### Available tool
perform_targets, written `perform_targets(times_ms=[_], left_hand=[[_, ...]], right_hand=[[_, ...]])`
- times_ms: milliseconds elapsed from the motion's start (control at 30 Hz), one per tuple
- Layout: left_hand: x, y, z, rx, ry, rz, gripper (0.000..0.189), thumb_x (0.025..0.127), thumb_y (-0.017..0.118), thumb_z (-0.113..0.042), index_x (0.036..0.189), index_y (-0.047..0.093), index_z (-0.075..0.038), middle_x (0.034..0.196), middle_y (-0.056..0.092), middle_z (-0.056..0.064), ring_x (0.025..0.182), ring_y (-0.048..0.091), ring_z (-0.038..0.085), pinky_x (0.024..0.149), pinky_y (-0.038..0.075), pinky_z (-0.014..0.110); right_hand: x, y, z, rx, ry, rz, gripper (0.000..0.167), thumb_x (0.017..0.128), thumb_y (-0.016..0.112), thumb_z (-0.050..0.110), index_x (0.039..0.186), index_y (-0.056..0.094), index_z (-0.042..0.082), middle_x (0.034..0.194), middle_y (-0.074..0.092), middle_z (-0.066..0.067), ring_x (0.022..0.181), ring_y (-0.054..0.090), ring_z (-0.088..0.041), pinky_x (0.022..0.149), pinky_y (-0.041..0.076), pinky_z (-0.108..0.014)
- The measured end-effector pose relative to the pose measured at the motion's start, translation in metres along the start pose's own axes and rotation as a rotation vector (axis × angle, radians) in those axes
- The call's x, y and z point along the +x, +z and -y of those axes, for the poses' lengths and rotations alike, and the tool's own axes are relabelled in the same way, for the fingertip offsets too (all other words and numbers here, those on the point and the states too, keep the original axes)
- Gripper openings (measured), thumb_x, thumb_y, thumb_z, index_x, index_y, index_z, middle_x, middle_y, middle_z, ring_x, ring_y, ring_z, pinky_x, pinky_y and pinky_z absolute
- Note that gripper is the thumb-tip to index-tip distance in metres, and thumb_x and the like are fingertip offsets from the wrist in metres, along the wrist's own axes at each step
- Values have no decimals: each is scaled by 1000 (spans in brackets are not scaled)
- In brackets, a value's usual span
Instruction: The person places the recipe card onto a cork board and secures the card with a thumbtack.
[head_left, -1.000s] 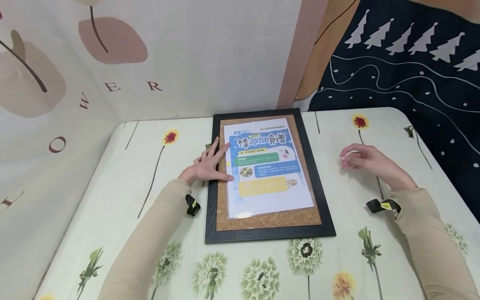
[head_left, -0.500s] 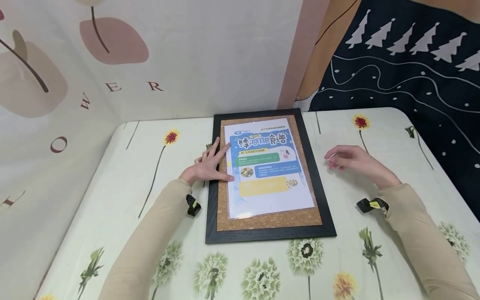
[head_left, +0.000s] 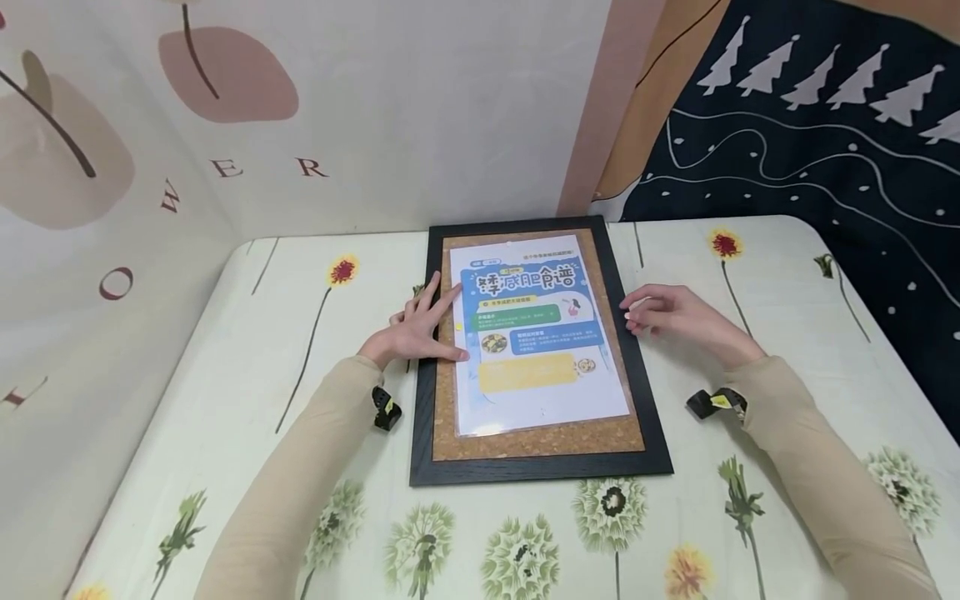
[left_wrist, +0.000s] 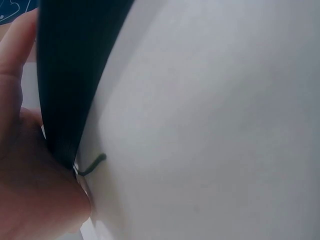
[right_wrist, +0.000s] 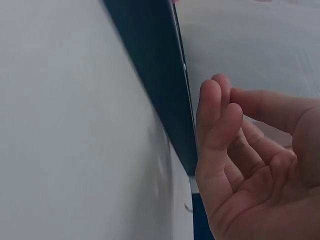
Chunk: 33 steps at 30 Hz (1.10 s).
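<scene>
A corkboard (head_left: 525, 442) in a black frame lies on the table, with a printed blue and yellow sheet (head_left: 536, 396) on it. My left hand (head_left: 408, 333) rests over the board's left side. Its fingers are spread, the thumb and index finger reaching onto the sheet's edge; a small yellow spot (head_left: 458, 327) shows between them. At the board's right edge is my right hand (head_left: 682, 317), thumb and fingertips drawn together in a pinch. A small white thing (head_left: 627, 316) shows at these tips in the head view. In the right wrist view the fingers hide it, so I cannot tell its kind.
The table has a flower-printed cloth (head_left: 277, 500). Behind it hangs a pale curtain (head_left: 420, 108), with a dark tree-patterned cloth (head_left: 780, 167) at the right. Black wrist cameras sit below the left wrist and the right wrist.
My right hand has moved left across the table to the board's right edge, still pinched. My left hand and the board have stayed in place.
</scene>
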<state>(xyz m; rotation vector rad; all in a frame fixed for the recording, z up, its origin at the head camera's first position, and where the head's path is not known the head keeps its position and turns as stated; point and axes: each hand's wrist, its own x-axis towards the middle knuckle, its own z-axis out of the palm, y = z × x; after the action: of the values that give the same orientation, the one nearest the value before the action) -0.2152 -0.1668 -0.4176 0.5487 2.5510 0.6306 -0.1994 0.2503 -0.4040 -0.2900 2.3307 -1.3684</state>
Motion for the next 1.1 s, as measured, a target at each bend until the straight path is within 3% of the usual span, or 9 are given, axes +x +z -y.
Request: perform_targets(times_ms=[200,400,633,767,933,1100], left_hand=[[0,0,0,6,-1,-1,111,79,74,-51,157,1,-23,157,-26,7,140,2,46,89,22,54],[0,-1,-1,-1,-4,-3,111,78,75,-50,157,1,-23,157,-26,6,139,3,46,89,22,53],[1,0,0,-6,-11,-3,111,78,75,-49,157,1,-23,157,-26,7,140,0,46,91,21,55],[0,0,0,-8,-11,-4,111,78,75,-49,157,2,-22,157,-25,7,140,0,46,90,22,54],[-1,0,-1,-21,10,-1,109,80,74,-47,157,2,-22,157,-26,8,141,-6,44,90,21,55],[-1,-1,-1,-22,11,-5,109,80,75,-46,157,2,-22,157,-25,8,142,-9,42,93,20,55]], right_hand=[[10,5,3,46,-20,18,22,99,55,11,112,57,-7,93,70,-10,83,65,-14,67,48,-28],[17,6,6,36,-34,37,23,99,55,11,113,58,-7,94,70,-11,84,64,-16,68,48,-29],[26,9,15,-9,39,63,26,96,61,18,111,63,-3,95,69,-12,82,64,-19,64,45,-29],[34,10,19,-17,84,85,25,95,61,15,109,63,-5,88,69,-10,73,62,-17,58,44,-26],[41,8,20,-31,119,113,23,93,62,11,108,63,-6,76,61,-6,60,50,-14,54,38,-25],[45,6,21,-111,141,110,25,90,66,17,106,67,-2,94,61,-9,78,48,-21,63,36,-31]])
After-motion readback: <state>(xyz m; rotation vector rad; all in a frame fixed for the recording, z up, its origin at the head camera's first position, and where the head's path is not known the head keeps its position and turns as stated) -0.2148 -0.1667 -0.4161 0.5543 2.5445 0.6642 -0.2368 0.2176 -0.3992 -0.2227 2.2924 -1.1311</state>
